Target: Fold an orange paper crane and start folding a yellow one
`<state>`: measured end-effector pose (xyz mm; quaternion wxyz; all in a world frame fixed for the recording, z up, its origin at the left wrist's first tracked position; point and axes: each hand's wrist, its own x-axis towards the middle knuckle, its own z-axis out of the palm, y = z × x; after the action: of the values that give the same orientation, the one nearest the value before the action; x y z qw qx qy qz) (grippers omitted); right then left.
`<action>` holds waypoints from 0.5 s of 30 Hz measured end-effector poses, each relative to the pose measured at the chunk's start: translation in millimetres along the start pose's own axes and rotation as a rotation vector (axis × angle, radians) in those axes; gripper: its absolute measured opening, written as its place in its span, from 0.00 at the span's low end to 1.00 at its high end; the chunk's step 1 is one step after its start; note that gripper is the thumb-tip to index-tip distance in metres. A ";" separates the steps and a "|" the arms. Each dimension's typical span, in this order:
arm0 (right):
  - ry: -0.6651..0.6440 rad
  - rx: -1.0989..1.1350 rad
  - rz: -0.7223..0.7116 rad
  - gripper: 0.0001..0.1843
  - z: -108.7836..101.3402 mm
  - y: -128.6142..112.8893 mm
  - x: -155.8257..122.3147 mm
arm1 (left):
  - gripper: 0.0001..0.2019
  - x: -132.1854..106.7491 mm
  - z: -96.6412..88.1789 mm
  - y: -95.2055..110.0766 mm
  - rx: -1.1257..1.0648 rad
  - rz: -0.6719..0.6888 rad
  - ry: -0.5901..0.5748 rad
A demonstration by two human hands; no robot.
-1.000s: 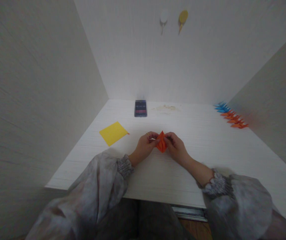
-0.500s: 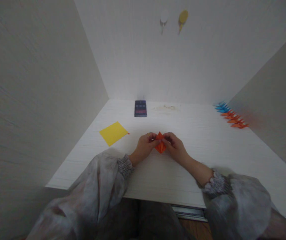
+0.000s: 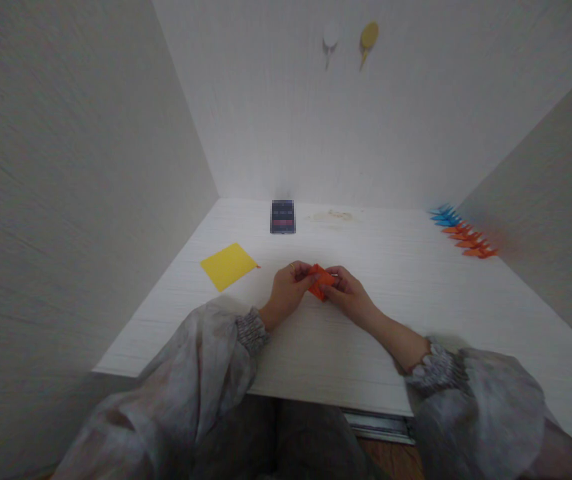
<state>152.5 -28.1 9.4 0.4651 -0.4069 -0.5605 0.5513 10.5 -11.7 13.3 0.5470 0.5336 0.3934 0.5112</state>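
Our left hand (image 3: pixel 289 290) and right hand (image 3: pixel 351 293) are both nearly closed, with thumbs and fingers pinching one small orange paper (image 3: pixel 321 276) from its two sides. This orange paper is between the hands, over the white surface (image 3: pixel 391 233); whether it also touches the surface, we cannot tell. Seen from the orange paper, the yellow sheet (image 3: pixel 229 267) lies flat to the left, with a tiny orange scrap (image 3: pixel 259 267) beside its corner nearest to us on that side. Beyond the orange paper and slightly left is a dark object (image 3: pixel 283 217), too blurred for us to name. Far to its right, and farther from us, blue folded pieces (image 3: pixel 446 217) and orange folded pieces (image 3: pixel 479 253) make one row. We judge that the step in hand is folding or shaping the orange paper, which already has several layers. In our opinion, a next fold calls for one hand to keep the layers steady, while the other aligns the edge and presses the crease gently.
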 end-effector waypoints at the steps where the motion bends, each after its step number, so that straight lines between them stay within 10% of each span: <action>1: 0.000 0.007 0.000 0.15 0.1 -0.5 -0.2 | 0.08 -0.1 0.0 0.0 -0.007 -0.006 0.001; 15: -0.072 0.116 0.056 0.10 -2.2 -6.2 -2.2 | 0.07 -0.8 -1.6 0.8 -0.073 0.017 0.004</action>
<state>155.6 -30.0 15.4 0.4519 -0.3746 -0.5325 0.6098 8.6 -12.2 13.8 0.5609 0.5156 0.3708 0.5311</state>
